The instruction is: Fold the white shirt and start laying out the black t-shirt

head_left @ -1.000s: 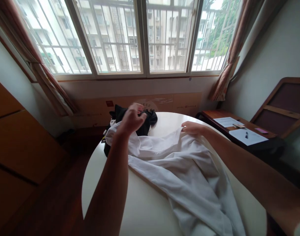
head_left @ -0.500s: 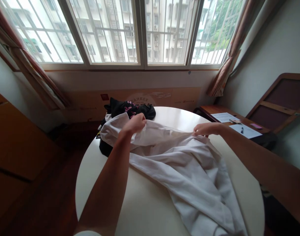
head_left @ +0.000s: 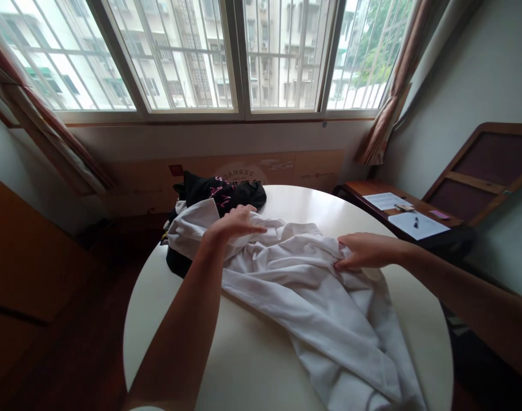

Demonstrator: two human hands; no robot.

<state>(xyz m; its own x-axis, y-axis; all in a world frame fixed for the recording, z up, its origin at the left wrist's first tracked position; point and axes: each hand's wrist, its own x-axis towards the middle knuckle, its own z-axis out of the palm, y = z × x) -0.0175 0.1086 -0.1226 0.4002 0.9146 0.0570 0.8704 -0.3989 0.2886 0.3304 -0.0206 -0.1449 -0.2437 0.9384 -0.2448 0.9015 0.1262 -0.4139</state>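
Your left hand (head_left: 235, 225) lies palm down on the white garment (head_left: 312, 297), fingers extended and close together, pointing toward the right of the frame. It isn't pinching anything. Your right hand (head_left: 369, 251) sits on the same cloth, right of centre, with its fingers curled down into a fold and gathering the fabric into a pinch.

The white garment sprawls in loose, rumpled folds across the middle of the round cream surface (head_left: 261, 365), and its lower end runs toward the bottom edge of the frame. Its upper left part rests against a dark pile, the black garment (head_left: 218, 194), which has pink lettering and sits just past your left hand near the far rim. Part of the white cloth overlaps it.

Past the far rim stands a tan printed board (head_left: 316, 168), below a wide window (head_left: 179, 57) with metal grilles and apartment blocks beyond. A curtain (head_left: 397, 97) hangs at its upper right. To the right of the frame, a wooden desk (head_left: 359, 189) carries white papers (head_left: 417, 225), a pen (head_left: 415, 222) and a pink note (head_left: 439, 214). A wooden-framed panel (head_left: 483, 171) leans beyond it.
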